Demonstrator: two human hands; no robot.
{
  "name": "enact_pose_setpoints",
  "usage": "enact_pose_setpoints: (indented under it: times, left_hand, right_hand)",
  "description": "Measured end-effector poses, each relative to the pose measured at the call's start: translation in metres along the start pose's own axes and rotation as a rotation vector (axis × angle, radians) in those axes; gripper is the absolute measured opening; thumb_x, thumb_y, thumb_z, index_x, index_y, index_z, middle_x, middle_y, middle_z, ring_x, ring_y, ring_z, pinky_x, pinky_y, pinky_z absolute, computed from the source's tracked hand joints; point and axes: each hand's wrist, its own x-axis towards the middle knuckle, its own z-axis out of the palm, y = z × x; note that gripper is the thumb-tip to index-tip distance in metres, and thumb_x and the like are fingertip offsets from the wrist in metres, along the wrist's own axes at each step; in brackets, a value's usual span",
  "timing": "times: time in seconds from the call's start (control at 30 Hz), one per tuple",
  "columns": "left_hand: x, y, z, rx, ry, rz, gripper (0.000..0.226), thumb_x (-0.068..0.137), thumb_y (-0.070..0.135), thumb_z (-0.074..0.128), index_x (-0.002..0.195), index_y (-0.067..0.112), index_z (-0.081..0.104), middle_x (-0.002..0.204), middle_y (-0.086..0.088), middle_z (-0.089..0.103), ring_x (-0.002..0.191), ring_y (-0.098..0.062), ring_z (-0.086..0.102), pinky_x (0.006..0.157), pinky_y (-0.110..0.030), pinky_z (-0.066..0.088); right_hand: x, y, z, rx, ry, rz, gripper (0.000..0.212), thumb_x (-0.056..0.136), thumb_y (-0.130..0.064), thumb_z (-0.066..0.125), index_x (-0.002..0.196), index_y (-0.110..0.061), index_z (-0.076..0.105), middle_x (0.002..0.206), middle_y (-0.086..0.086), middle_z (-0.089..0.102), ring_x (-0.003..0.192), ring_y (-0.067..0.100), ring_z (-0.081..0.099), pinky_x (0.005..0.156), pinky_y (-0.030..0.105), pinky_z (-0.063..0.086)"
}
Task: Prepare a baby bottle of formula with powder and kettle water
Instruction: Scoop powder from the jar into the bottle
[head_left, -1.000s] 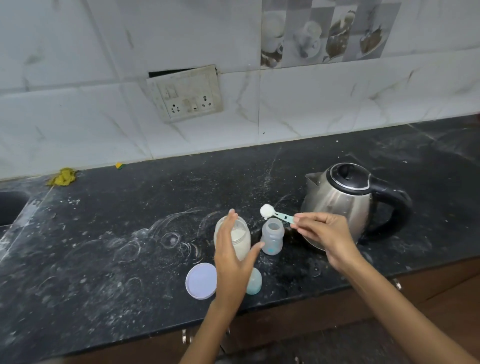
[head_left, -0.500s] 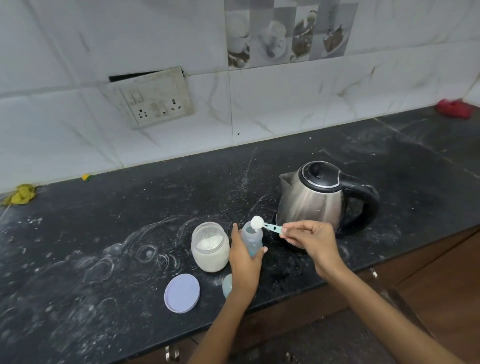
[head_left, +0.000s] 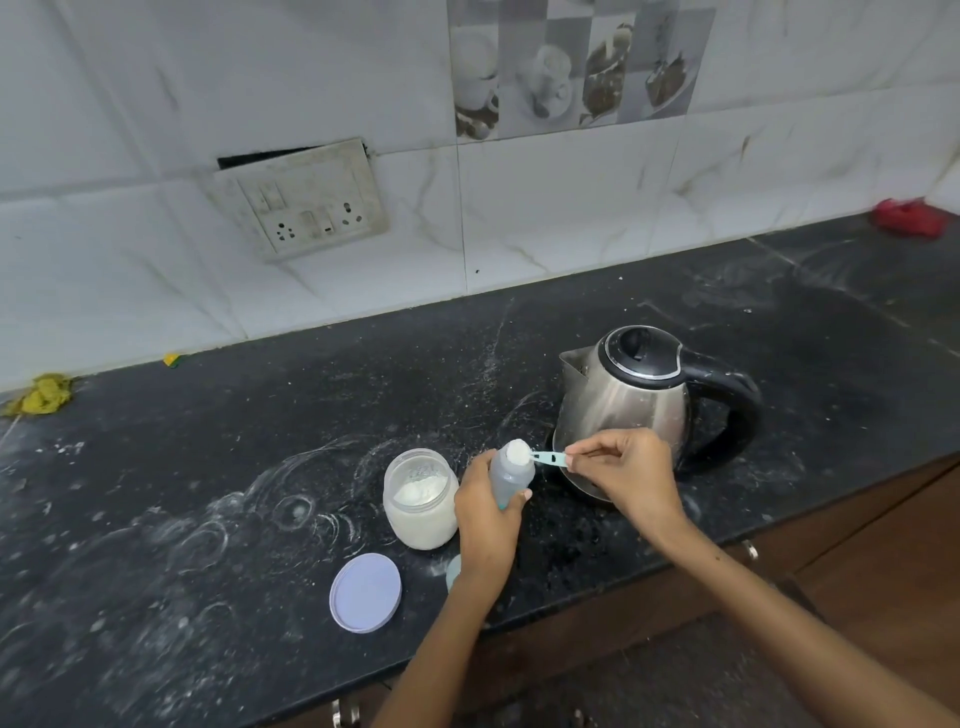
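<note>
Head view. My left hand (head_left: 485, 512) has shifted from the powder jar (head_left: 421, 499) to clasp the bottle (head_left: 511, 475) on the tabletop (head_left: 208, 519). My right hand (head_left: 618, 467) pinches the scoop (head_left: 535, 456), now over the bottle mouth: powder ready to tip. Kettle (head_left: 634, 400) behind, water pending.

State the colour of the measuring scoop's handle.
Light teal, on the measuring scoop pinched by the right hand over the baby bottle; seen in the head view.

Bottle cap (head_left: 453, 571), near the counter's front edge: mostly hidden behind my left wrist. Baby bottle (head_left: 511, 475): lower body covered by my left hand (head_left: 485, 519). Scoop (head_left: 540, 457): handle end hidden in my right hand's (head_left: 623, 475) fingertips.
</note>
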Motion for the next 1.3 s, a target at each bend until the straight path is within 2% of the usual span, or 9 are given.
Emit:
enact_pose_setpoints:
  times: [0.13,0.23,0.33,0.4,0.47,0.53,0.67,1.0,1.3]
  left_hand:
    - [0.002,-0.001,-0.001,0.032,-0.030,0.033,0.051,0.070,0.007,0.077,0.114,0.021,0.055,0.109,0.003,0.064,0.100,-0.018,0.058,0.090,-0.038,0.048]
    - [0.002,-0.002,-0.001,0.037,-0.053,0.030,0.052,0.070,0.009,0.077,0.114,0.023,0.055,0.108,0.004,0.065,0.099,-0.017,0.059,0.089,-0.040,0.050]
    - [0.002,-0.003,-0.001,0.034,-0.077,0.016,0.053,0.068,0.011,0.078,0.113,0.025,0.054,0.105,0.005,0.067,0.097,-0.017,0.062,0.085,-0.042,0.053]
    - [0.002,-0.004,0.000,0.039,-0.081,0.019,0.053,0.068,0.011,0.079,0.113,0.023,0.054,0.106,0.005,0.067,0.097,-0.017,0.062,0.086,-0.041,0.052]
    - [0.002,-0.003,0.001,0.037,-0.078,0.019,0.053,0.068,0.010,0.080,0.113,0.020,0.055,0.106,0.004,0.067,0.098,-0.017,0.062,0.087,-0.037,0.051]
    - [0.002,-0.004,0.001,0.036,-0.074,0.016,0.053,0.067,0.010,0.081,0.113,0.019,0.056,0.105,0.005,0.068,0.098,-0.016,0.062,0.088,-0.036,0.050]
    - [0.004,-0.007,0.000,0.046,-0.087,0.014,0.053,0.067,0.011,0.082,0.112,0.019,0.056,0.105,0.006,0.067,0.098,-0.015,0.062,0.088,-0.033,0.050]
    - [0.006,-0.008,-0.001,0.070,-0.096,0.000,0.054,0.068,0.011,0.081,0.114,0.023,0.055,0.108,0.005,0.067,0.101,-0.016,0.061,0.091,-0.039,0.050]
    - [0.007,-0.011,-0.001,0.101,-0.109,0.005,0.055,0.069,0.013,0.080,0.116,0.025,0.054,0.109,0.006,0.066,0.102,-0.017,0.060,0.093,-0.039,0.050]
  right_hand:
    - [0.003,-0.002,-0.001,-0.215,-0.010,-0.154,0.011,0.078,-0.001,0.077,0.082,-0.010,0.079,0.073,0.001,0.076,0.061,0.008,0.069,0.062,0.007,0.051]
    - [0.004,-0.003,-0.001,-0.416,-0.074,-0.352,0.014,0.079,-0.001,0.077,0.089,-0.011,0.078,0.082,0.003,0.075,0.072,0.016,0.069,0.072,0.027,0.056]
    - [0.002,-0.003,0.001,-0.583,-0.101,-0.502,0.018,0.075,0.002,0.076,0.085,-0.013,0.078,0.080,0.003,0.075,0.071,0.024,0.069,0.064,0.036,0.056]
    - [0.002,-0.001,0.003,-0.711,-0.067,-0.547,0.024,0.069,0.004,0.077,0.078,-0.018,0.077,0.072,0.000,0.074,0.059,0.026,0.067,0.051,0.035,0.054]
    - [0.003,0.004,0.005,-0.757,-0.076,-0.567,0.029,0.066,0.005,0.075,0.078,-0.021,0.076,0.070,0.000,0.073,0.055,0.027,0.066,0.046,0.034,0.053]
    - [0.004,0.006,0.003,-0.749,-0.125,-0.632,0.032,0.067,0.006,0.073,0.084,-0.021,0.077,0.076,0.000,0.074,0.061,0.026,0.069,0.047,0.035,0.054]
    - [0.002,0.007,0.000,-0.658,-0.127,-0.779,0.035,0.058,0.009,0.086,0.086,-0.012,0.080,0.087,0.003,0.078,0.077,0.023,0.075,0.055,0.032,0.061]
    - [0.004,0.019,0.000,-0.527,-0.138,-0.751,0.032,0.063,0.016,0.081,0.087,-0.005,0.079,0.091,0.008,0.078,0.083,0.024,0.075,0.070,0.035,0.063]
    - [0.010,0.013,-0.001,-0.361,-0.077,-0.488,0.022,0.079,0.005,0.075,0.093,-0.011,0.080,0.091,0.001,0.078,0.084,0.013,0.074,0.081,0.016,0.053]
